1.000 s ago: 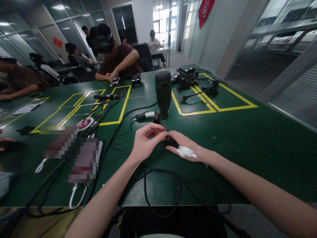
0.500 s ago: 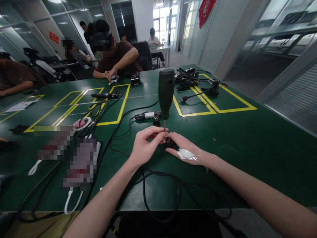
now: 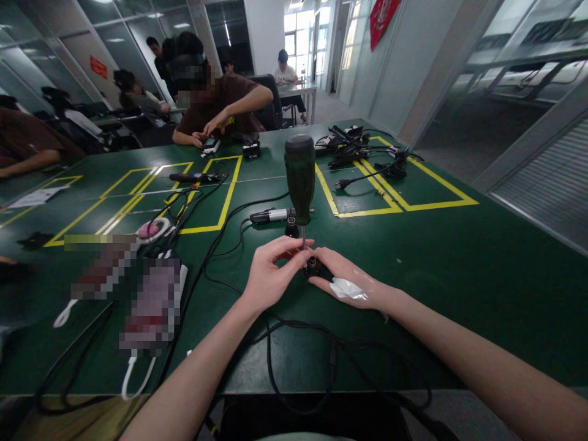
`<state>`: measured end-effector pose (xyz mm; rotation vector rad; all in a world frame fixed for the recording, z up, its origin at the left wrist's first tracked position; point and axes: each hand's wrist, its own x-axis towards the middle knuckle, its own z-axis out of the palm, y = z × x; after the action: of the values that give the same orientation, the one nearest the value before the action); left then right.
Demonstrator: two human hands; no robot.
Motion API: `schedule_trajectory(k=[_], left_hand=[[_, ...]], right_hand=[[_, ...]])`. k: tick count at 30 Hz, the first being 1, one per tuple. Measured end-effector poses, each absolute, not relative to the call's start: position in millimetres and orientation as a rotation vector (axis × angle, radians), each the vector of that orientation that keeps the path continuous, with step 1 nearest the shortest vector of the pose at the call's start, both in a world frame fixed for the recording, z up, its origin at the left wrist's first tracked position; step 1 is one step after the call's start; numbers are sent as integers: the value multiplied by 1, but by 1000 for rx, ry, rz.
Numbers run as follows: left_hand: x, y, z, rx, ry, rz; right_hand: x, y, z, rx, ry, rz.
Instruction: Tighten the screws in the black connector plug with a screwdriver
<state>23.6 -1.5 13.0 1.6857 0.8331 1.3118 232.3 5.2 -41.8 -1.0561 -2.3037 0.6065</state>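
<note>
Green-handled screwdriver (image 3: 300, 177) stands vertical, tip in plug (image 3: 312, 267); left hand (image 3: 269, 274) pinches its shaft, right hand (image 3: 344, 278) grips the plug beside it.

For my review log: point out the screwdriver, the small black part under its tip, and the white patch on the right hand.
screwdriver (image 3: 299, 177), head view, middle of green handle
small black part (image 3: 312, 267), head view, its top
white patch (image 3: 348, 289), head view, its centre
</note>
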Motion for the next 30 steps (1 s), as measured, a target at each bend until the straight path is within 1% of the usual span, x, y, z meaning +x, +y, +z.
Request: schedule_trajectory(k=[7,30], left_hand=[[23,-1,9,1604,850,1314],[21,-5,17,1596,871,1276]], right_hand=[[233,5,-43,-1052,-2290,602],[230,2,-42,-1055,-2314,607]])
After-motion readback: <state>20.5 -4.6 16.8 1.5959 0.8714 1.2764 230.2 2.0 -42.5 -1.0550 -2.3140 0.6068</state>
